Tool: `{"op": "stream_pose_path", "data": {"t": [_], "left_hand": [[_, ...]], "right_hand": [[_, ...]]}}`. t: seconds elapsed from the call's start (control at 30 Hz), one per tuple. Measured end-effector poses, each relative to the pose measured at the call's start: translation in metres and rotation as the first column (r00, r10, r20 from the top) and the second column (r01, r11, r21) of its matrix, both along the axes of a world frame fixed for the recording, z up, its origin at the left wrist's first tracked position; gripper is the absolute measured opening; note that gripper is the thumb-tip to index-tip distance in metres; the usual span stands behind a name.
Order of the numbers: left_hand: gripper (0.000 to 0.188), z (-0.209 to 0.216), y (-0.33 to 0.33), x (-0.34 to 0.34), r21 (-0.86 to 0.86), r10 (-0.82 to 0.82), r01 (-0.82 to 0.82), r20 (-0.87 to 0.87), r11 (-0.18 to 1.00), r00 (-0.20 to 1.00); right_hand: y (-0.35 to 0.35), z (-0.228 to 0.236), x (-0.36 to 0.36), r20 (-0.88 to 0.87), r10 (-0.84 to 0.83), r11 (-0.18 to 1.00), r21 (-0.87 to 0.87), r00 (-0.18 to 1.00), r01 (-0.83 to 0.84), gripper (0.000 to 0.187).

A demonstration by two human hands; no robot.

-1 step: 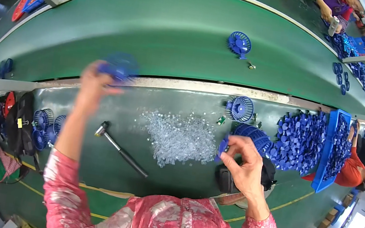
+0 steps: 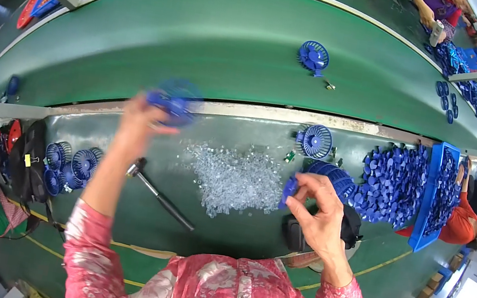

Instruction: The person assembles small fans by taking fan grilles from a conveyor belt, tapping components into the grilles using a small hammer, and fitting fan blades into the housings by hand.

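Observation:
Above the left part of the bench, my left hand (image 2: 137,122) grips a blue fan head (image 2: 175,104), blurred by motion. My right hand (image 2: 322,216) pinches a small blue plastic part (image 2: 289,191) between thumb and fingers, at the right edge of a heap of small clear plastic pieces (image 2: 233,183). A hammer (image 2: 162,199) with a black handle lies below my left hand's fan. Just beyond my right hand are a blue round fan cage (image 2: 317,142) with small green parts beside it, and a row of nested blue cages (image 2: 334,181), partly hidden by that hand.
Blue caps (image 2: 390,184) cover the bench at right, against a blue tray (image 2: 423,227). One blue fan (image 2: 313,57) rests on the green conveyor belt (image 2: 217,51) ahead. Several fans (image 2: 84,163) stand at left beside a black bag (image 2: 32,165). Co-workers sit at both sides.
My left hand has moved to the right and slightly down with the fan head, uncovering more of the fans at left. My right hand has barely shifted, still pinching the blue part.

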State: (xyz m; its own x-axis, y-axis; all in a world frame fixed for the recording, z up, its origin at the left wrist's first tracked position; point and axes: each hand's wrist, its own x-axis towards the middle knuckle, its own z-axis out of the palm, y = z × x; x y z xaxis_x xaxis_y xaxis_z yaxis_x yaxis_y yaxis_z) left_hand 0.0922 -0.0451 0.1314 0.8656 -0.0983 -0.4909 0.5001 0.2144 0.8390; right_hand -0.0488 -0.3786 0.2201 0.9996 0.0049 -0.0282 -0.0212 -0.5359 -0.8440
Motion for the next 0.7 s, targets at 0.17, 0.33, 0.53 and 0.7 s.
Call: {"op": "stream_pose_path", "data": {"t": [0.17,0.33,0.53,0.7], "left_hand": [[0.039,0.010,-0.106,-0.076,-0.273,-0.174,0.165,-0.007,0.948,0.985],[0.053,0.038,-0.143,-0.109,-0.160,-0.243,0.258,0.109,0.953,0.964],[0.061,0.049,-0.144,-0.122,0.052,-0.352,0.349,0.171,0.936,0.920],[0.060,0.046,-0.142,-0.127,0.028,-0.364,0.367,0.206,0.930,0.908]], "right_hand": [[0.022,0.016,0.006,0.098,0.091,0.994,-0.074,0.991,-0.084,0.047],[0.016,0.002,-0.003,0.076,0.070,0.976,-0.210,0.995,-0.053,0.044],[0.018,-0.007,-0.010,0.091,0.080,0.961,-0.270,0.993,-0.053,0.044],[0.020,-0.008,-0.010,0.137,0.114,0.950,-0.305,0.984,-0.068,0.044]]}}
